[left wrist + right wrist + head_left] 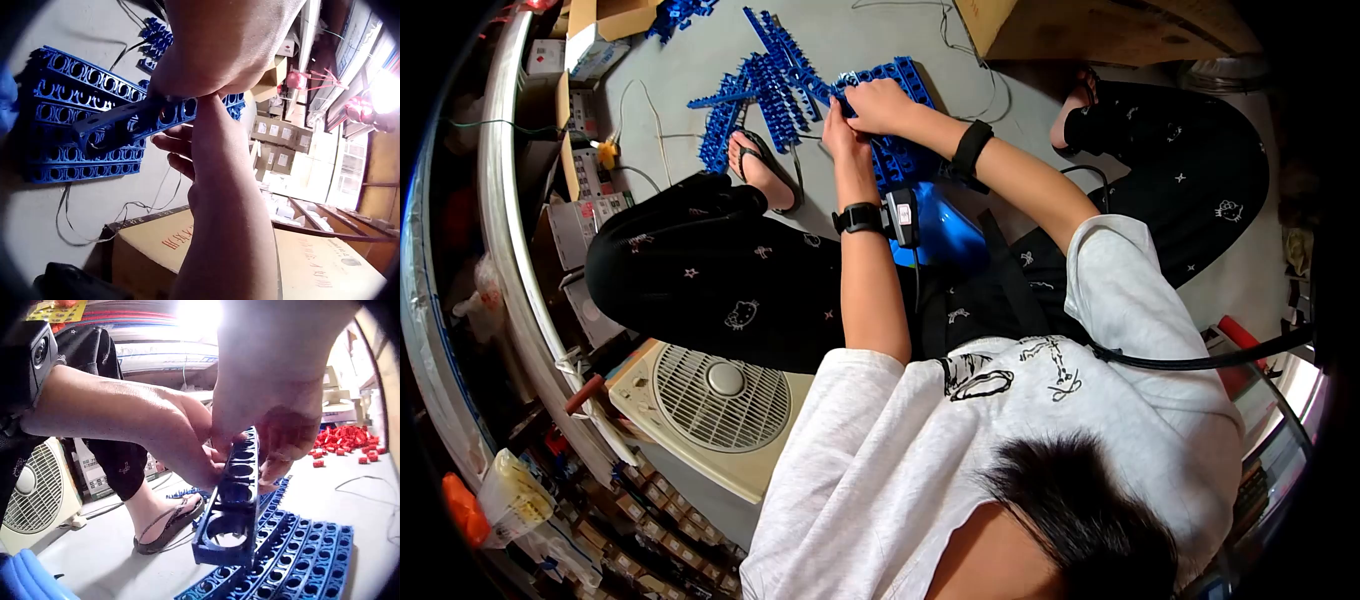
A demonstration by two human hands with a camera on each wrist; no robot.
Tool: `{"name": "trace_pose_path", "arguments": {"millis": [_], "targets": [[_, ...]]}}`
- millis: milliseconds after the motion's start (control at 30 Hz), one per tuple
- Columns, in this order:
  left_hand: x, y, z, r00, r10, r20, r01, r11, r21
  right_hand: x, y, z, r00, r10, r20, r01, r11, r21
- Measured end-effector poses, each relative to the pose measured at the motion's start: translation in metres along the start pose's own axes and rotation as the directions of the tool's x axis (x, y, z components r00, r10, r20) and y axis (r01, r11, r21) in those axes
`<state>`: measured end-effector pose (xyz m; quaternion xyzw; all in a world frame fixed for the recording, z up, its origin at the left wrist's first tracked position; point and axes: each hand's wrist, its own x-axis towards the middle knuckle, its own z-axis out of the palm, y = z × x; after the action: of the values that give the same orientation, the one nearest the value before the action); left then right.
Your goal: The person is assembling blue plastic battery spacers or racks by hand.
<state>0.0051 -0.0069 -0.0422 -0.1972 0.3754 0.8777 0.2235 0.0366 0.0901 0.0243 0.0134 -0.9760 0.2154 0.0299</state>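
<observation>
Both hands hold a blue plastic strip with a row of round holes. My left hand grips its side with curled fingers; in the right wrist view the left hand reaches in from the left. My right hand is close beside it, and in its own wrist view the right hand curls over the strip's far part. The strip's near end sticks out toward that camera. Hands hide its far part. Below lie similar blue strips side by side, forming a block on the floor.
Loose blue toothed strips lie in a pile near a sandalled foot. Small red pieces are heaped on the floor. A cardboard box, a fan and thin cables surround the seated person. Something shiny blue lies between the legs.
</observation>
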Motion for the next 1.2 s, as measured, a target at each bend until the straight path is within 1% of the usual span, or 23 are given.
{"name": "trace_pose_path", "arguments": {"millis": [67, 133, 167, 233, 267, 300, 333, 367, 433, 467, 500, 567, 633, 667, 733, 767, 867, 933, 967, 1033, 1133, 1167, 1200], "targets": [[0.000, -0.006, -0.005, 1.000, -0.013, -0.004, 0.013, 1.000, -0.002, -0.004, 0.001, 0.007, 1.000, 0.017, 0.019, -0.017, 1.000, 0.006], [0.005, -0.011, -0.010, 0.997, -0.077, -0.005, 0.077, 0.997, 0.012, -0.005, 0.002, 0.014, 0.993, 0.087, 0.075, -0.087, 0.996, 0.003], [0.007, -0.013, -0.015, 0.997, -0.077, -0.010, 0.077, 0.997, 0.009, -0.005, 0.004, 0.017, 0.993, 0.084, 0.080, -0.085, 0.996, 0.003], [0.008, -0.015, -0.020, 0.986, -0.158, -0.049, 0.162, 0.984, 0.079, -0.010, 0.009, 0.025, 0.994, 0.082, 0.079, -0.086, 0.995, 0.052], [0.006, -0.018, -0.020, 0.987, -0.154, -0.039, 0.157, 0.985, 0.073, -0.013, 0.012, 0.030, 0.994, 0.082, 0.079, -0.086, 0.995, 0.051], [0.002, -0.023, -0.020, 0.988, -0.153, -0.036, 0.156, 0.985, 0.073, -0.016, 0.014, 0.035, 0.989, 0.138, 0.058, -0.143, 0.986, 0.089], [-0.009, -0.023, -0.015, 0.990, -0.072, -0.125, 0.103, 0.960, 0.261, -0.018, 0.017, 0.040, 0.980, 0.195, 0.035, -0.198, 0.972, 0.129], [-0.016, -0.023, -0.006, 0.982, 0.033, -0.186, 0.054, 0.895, 0.444, -0.020, 0.020, 0.044, 0.969, 0.244, 0.036, -0.246, 0.960, 0.133], [-0.004, -0.038, -0.024, 0.948, 0.292, -0.123, -0.153, 0.762, 0.630, -0.028, 0.024, 0.048, 0.949, 0.316, 0.008, -0.315, 0.941, 0.127], [-0.006, -0.041, -0.031, 0.886, 0.454, -0.092, -0.190, 0.538, 0.822, -0.031, 0.027, 0.051, 0.933, 0.359, 0.028, -0.359, 0.919, 0.164], [-0.012, -0.042, -0.035, 0.805, 0.592, -0.020, -0.175, 0.269, 0.947, -0.035, 0.030, 0.051, 0.929, 0.366, 0.044, -0.368, 0.915, 0.166], [-0.025, -0.040, -0.034, 0.781, 0.606, -0.149, 0.036, 0.195, 0.980, -0.040, 0.033, 0.055, 0.910, 0.410, 0.070, -0.415, 0.889, 0.192], [-0.023, -0.047, -0.046, 0.780, 0.592, -0.203, 0.144, 0.147, 0.979, -0.041, 0.035, 0.060, 0.897, 0.434, 0.077, -0.441, 0.878, 0.185], [-0.022, -0.050, -0.052, 0.780, 0.596, -0.190, 0.133, 0.139, 0.981, -0.039, 0.034, 0.060, 0.893, 0.442, 0.088, -0.451, 0.872, 0.189], [-0.019, -0.057, -0.066, 0.835, 0.510, -0.209, 0.149, 0.157, 0.976, -0.036, 0.031, 0.061, 0.892, 0.444, 0.086, -0.452, 0.870, 0.198], [-0.020, -0.060, -0.069, 0.833, 0.517, -0.197, 0.132, 0.160, 0.978, -0.033, 0.030, 0.063, 0.892, 0.445, 0.081, -0.452, 0.868, 0.206], [-0.023, -0.064, -0.075, 0.848, 0.497, -0.185, 0.158, 0.096, 0.983, -0.026, 0.026, 0.069, 0.880, 0.459, 0.125, -0.475, 0.855, 0.207], [-0.023, -0.065, -0.081, 0.897, 0.407, -0.169, 0.115, 0.154, 0.981, -0.024, 0.024, 0.077, 0.877, 0.462, 0.132, -0.480, 0.849, 0.221], [-0.022, -0.068, -0.082, 0.896, 0.410, -0.170, 0.119, 0.148, 0.982, -0.023, 0.023, 0.081, 0.874, 0.466, 0.138, -0.486, 0.844, 0.228], [-0.023, -0.070, -0.083, 0.916, 0.369, -0.160, 0.067, 0.251, 0.966, -0.022, 0.021, 0.090, 0.872, 0.473, 0.124, -0.489, 0.842, 0.226], [-0.030, -0.067, -0.071, 0.911, 0.374, -0.173, 0.100, 0.208, 0.973, -0.022, 0.022, 0.100, 0.893, 0.443, 0.081, -0.450, 0.873, 0.189], [-0.030, -0.068, -0.073, 0.907, 0.376, -0.188, 0.123, 0.188, 0.974, -0.022, 0.023, 0.103, 0.907, 0.418, 0.040, -0.418, 0.891, 0.177], [-0.029, -0.068, -0.075, 0.914, 0.376, -0.156, 0.085, 0.199, 0.976, -0.022, 0.024, 0.106, 0.912, 0.408, 0.033, -0.408, 0.897, 0.173]]}}
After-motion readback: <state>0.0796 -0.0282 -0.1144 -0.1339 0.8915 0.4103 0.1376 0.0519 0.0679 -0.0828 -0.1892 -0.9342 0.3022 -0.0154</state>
